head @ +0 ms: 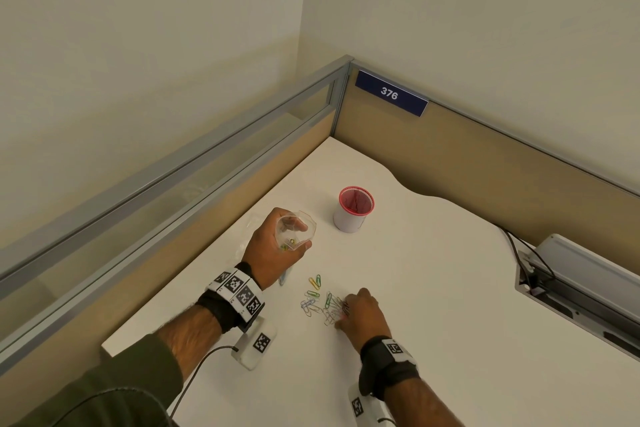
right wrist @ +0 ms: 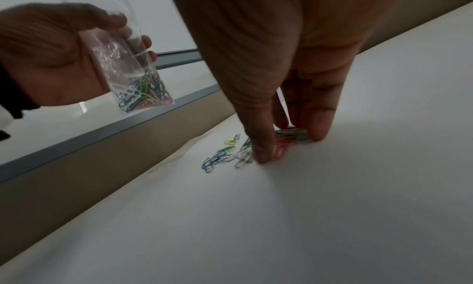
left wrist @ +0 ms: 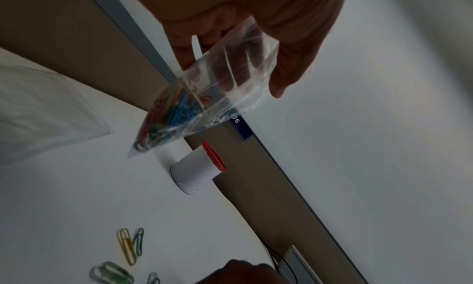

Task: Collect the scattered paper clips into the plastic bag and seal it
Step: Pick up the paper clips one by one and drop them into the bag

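Note:
My left hand [head: 304,235] holds a small clear plastic bag [head: 297,227] above the white desk, its mouth facing up. Several coloured paper clips [left wrist: 163,118] lie in the bottom of the bag [right wrist: 133,75]. More loose paper clips [head: 316,296] are scattered on the desk between my hands. My right hand [head: 343,314] is down on the right side of that pile. In the right wrist view, its thumb [right wrist: 262,156] and fingers [right wrist: 318,130] touch the desk and pinch a cluster of clips [right wrist: 291,135] between them.
A white cup with a red mesh rim [head: 354,210] stands behind the clips. A second clear bag [left wrist: 46,110] lies flat on the desk to the left. Low partition walls [head: 485,166] close the desk's back and left. A cable tray [head: 571,277] sits at the right.

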